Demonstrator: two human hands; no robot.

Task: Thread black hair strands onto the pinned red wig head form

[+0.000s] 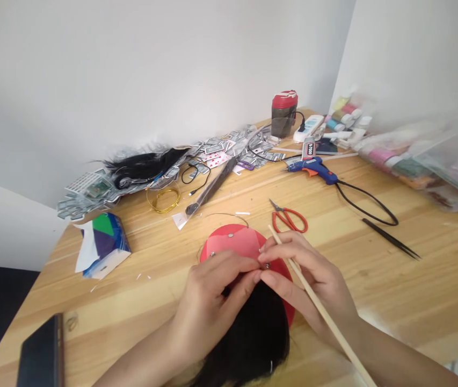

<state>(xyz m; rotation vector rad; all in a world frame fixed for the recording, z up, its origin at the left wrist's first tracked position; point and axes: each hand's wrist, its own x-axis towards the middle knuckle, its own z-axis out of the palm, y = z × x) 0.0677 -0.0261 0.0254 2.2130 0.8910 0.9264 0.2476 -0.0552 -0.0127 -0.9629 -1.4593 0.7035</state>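
Note:
A red round disc (232, 244) lies on the table in front of me, with small metal studs on it. Over its near part hangs a bundle of black hair (253, 333). My left hand (220, 290) is closed, thumb and forefinger pinched at the top of the hair. My right hand (309, 274) is closed too; a thin wooden stick (321, 306) runs between its fingers, slanting down to the right. Its thumb and forefinger tips meet the left fingertips beside a metal stud. Whatever is pinched there is too small to make out.
Red-handled scissors (289, 219), black tweezers (390, 238) and a blue glue gun (313, 169) lie beyond and to the right. A tissue pack (106, 244) and a phone (39, 352) are left. Playing cards (216, 156), more black hair (144, 166) and a red-lidded cup (284, 115) line the back.

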